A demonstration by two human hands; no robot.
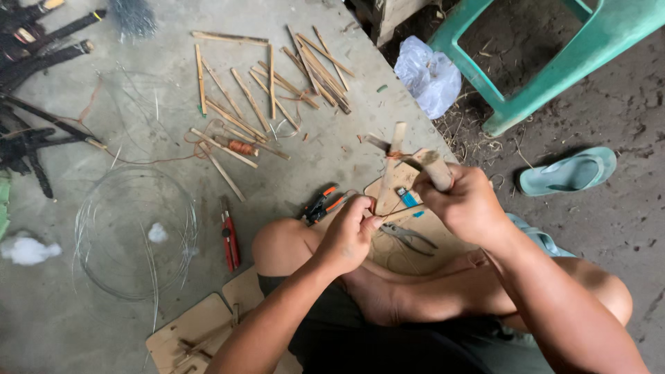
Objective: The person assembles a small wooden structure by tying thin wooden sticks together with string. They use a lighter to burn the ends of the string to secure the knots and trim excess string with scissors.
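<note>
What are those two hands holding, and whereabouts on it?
A crossed frame of bamboo sticks: left hand pinches its lower end, right hand wraps the right-hand stick.

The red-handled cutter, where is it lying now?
In the head view, the red-handled cutter lies on the concrete floor, left of the person's bent knee, beside the wire coil.

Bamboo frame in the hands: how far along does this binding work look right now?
Done: one joint on the frame already carries an orange wrap. In hand: the right hand grips the frame's top, while the left hand pinches a lower stick. Left: many loose sticks lie unbound on the floor, beside a wire coil and pliers.
</note>
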